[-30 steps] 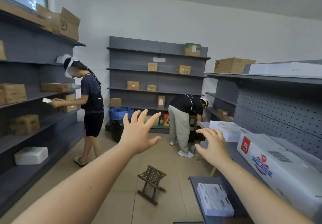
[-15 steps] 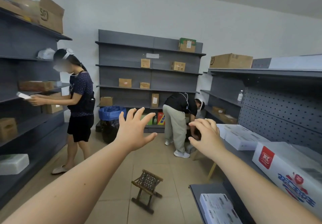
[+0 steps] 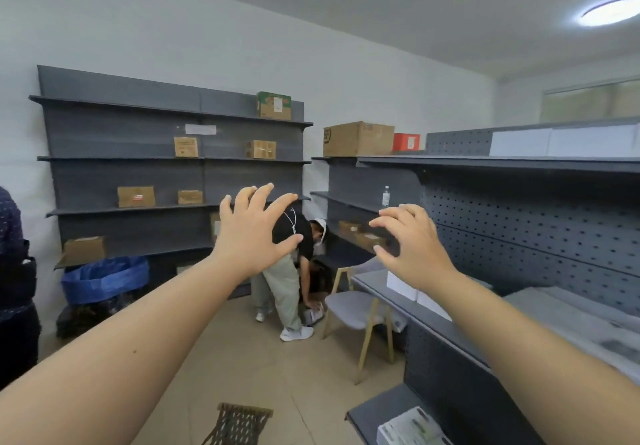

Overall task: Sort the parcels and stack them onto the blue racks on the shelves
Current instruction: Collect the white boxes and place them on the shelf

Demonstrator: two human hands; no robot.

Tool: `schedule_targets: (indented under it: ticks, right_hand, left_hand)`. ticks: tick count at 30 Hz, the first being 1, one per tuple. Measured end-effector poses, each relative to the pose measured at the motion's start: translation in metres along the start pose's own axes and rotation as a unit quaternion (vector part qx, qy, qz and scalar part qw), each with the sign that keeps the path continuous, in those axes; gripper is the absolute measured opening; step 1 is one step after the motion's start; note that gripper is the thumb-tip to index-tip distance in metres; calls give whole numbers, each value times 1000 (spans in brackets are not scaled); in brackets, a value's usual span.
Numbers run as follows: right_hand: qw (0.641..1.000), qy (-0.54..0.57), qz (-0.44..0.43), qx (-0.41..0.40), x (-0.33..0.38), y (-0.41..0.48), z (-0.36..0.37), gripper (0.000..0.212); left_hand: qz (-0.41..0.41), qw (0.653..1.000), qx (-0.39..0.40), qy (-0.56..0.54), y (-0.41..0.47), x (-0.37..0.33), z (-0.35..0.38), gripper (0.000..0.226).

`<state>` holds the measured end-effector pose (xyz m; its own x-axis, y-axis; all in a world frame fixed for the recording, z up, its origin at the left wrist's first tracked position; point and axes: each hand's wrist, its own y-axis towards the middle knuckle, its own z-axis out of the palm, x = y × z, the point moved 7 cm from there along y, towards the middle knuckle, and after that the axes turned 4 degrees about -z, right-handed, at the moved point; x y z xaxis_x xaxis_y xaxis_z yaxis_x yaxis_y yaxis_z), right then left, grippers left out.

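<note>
Head view: left hand [image 3: 252, 233] and right hand [image 3: 414, 249] hover with fingers spread, holding nothing. White boxed parcels [image 3: 401, 285] lie on the grey metal shelf [image 3: 372, 282] at right; picking one likely comes next, which needs both hands lowered.

Matt grey metal shelves [image 3: 173, 159]; brown cardboard boxes [image 3: 358, 139]; glossy blue plastic bag [image 3: 104, 276].
</note>
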<state>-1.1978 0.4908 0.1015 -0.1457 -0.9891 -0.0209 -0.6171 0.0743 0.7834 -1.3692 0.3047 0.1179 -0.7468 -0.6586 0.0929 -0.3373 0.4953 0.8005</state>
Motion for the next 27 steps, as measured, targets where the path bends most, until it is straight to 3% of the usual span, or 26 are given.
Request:
schedule_targets:
  ticks: [10,15,21,25,27]
  right_hand:
    - [981,-190,35,-35,-36,35,-103,41]
    - [950,-310,28,-31,-56,53,-153,44]
    - [937,-346,40,-41,-93,66,-217,38]
    - [924,-379,53,-16,-117,81,-239,37]
    - [901,-426,77,21,-137,81,-243,38]
  left_hand:
    - [99,987,-42,-116,104,-97,12,69]
    - [128,972,-78,-178,151,-168,-11,72]
    - [158,944,-116,-265,192,-248,-33,70]
    - [177,922,-97,-330,219,-297,-36,68]
    - [166,898,-60,-403,232,-317,-33,63]
